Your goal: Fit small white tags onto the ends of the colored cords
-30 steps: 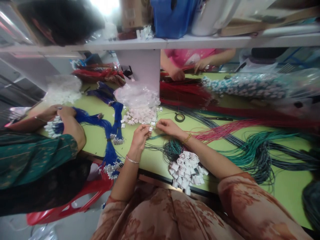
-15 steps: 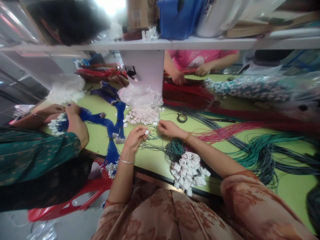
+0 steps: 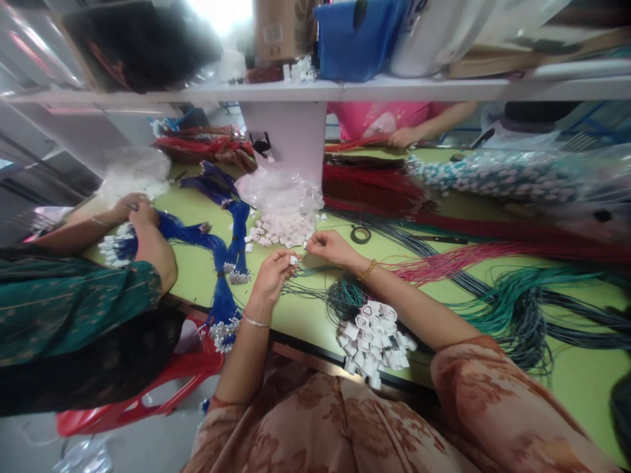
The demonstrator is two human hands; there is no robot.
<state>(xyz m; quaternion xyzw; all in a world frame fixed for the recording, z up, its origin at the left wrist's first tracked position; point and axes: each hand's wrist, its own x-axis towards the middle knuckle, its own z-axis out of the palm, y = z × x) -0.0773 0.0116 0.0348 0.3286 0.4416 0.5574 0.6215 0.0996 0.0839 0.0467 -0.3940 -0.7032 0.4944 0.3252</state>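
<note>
My left hand is closed in a pinch around a small white plastic connector housing. Just right of it, my right hand is pinched on a thin wire, whose end lies close to the housing; whether it sits inside I cannot make out. Behind both hands a pile of loose white housings spills from a clear plastic bag. Dark green wires run below my right forearm to a heap of finished-looking white connectors at the table's front edge.
A roll of black tape and a dark-handled tool lie beyond my right forearm. Pink wires and green wires stretch right. On the left, a co-worker's hands handle blue wires. A shelf crosses above the table.
My right hand has moved slightly left and up, closer to the left hand. The connector housing stays in my left fingers. Across the table, one of the other person's hands has left view.
</note>
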